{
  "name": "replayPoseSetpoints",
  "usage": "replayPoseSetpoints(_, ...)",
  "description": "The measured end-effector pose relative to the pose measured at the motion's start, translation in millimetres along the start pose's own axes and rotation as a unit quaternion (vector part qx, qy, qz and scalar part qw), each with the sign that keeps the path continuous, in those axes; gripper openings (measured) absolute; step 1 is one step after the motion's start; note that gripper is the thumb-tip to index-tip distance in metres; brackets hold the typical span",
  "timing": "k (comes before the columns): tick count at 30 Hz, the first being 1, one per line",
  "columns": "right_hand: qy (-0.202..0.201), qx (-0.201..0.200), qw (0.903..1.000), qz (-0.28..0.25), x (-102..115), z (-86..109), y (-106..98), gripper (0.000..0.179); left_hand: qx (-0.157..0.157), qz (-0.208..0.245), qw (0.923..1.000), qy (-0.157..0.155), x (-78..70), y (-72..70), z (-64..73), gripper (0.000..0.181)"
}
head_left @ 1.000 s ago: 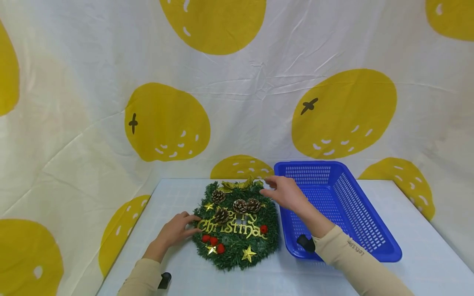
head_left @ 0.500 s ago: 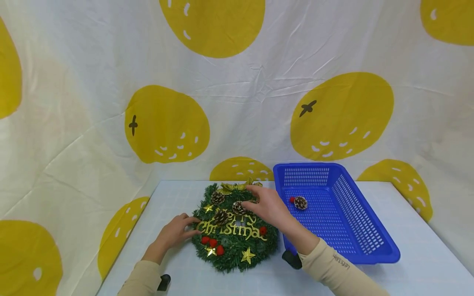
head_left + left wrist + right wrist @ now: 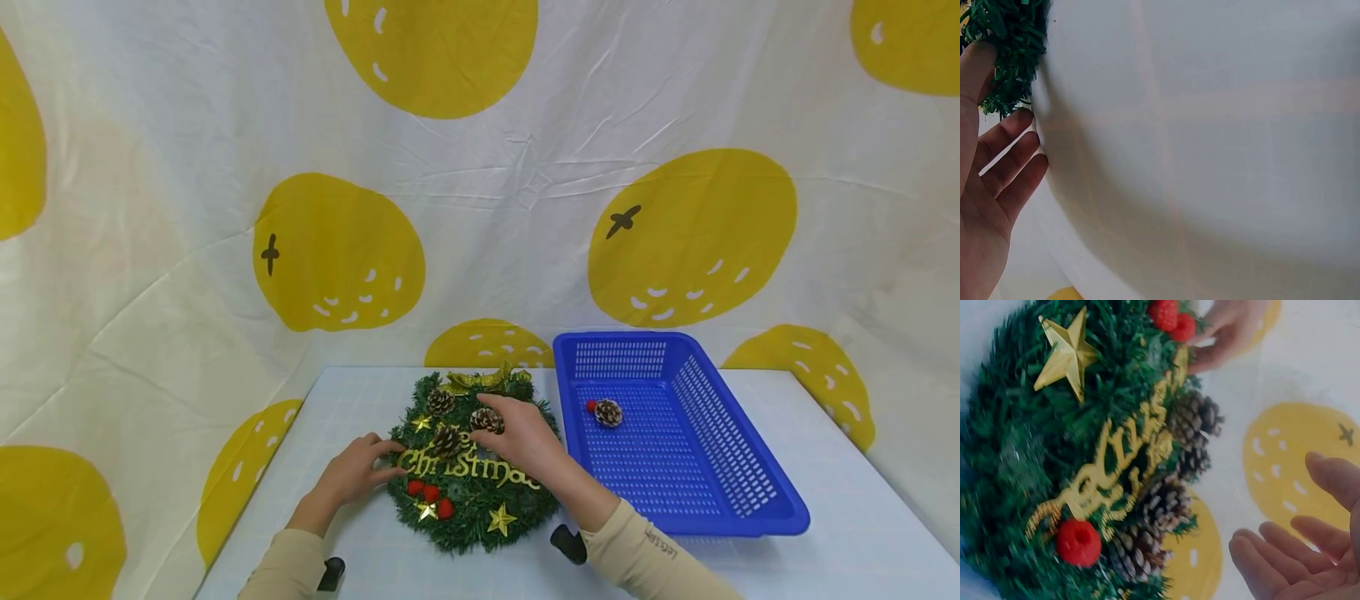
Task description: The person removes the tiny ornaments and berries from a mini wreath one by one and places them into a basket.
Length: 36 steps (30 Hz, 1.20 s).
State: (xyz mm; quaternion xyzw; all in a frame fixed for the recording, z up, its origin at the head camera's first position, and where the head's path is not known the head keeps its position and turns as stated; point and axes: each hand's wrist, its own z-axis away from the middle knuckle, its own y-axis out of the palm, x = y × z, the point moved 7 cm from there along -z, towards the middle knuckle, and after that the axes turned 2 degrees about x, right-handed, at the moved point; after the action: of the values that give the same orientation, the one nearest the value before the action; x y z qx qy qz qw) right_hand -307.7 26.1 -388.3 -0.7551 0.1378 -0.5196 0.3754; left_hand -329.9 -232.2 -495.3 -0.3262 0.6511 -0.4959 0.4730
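A green Christmas wreath [image 3: 480, 521] lies on the table, bearing gold "Merry Christmas" lettering, gold stars [image 3: 502, 520], red berries [image 3: 431, 493] and several pinecones [image 3: 441, 402]. At its left edge, my left hand [image 3: 358, 473] touches the greenery with nearly straight fingers. My right hand [image 3: 528, 437] hovers over the wreath, thumb and index finger spread either side of a pinecone [image 3: 487, 420]. In the right wrist view that hand is empty and apart from the pinecones [image 3: 1163, 500]. Another pinecone [image 3: 1138, 553], beside a red berry [image 3: 1079, 542], is hidden behind my hand in the head view.
A blue plastic basket [image 3: 738, 408] stands right of the wreath, holding one pinecone [image 3: 608, 413] and a red berry [image 3: 591, 406]. Behind the table [image 3: 360, 392] hangs a white cloth [image 3: 480, 250] with yellow fruit shapes. A gold ribbon [image 3: 487, 380] tops the wreath.
My right hand has moved left and nearer to me, from the wreath's upper right to over its middle, uncovering the pinecone and berry in the basket. The left hand stays put.
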Motion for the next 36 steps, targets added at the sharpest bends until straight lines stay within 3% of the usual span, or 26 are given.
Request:
replayPoseSetpoints(23,-0.036,0.019,0.9981,0.046,-5.1,-12.4,50.2,0.058,0.002,0.001,1.0000,0.000,3.2,2.3,-0.2,0.039)
replayPoseSetpoints(36,-0.055,0.021,0.9939,0.093,-5.5,-16.0,63.3,0.058,0.002,-0.002,1.0000,-0.006,3.7,3.5,-1.2,0.039)
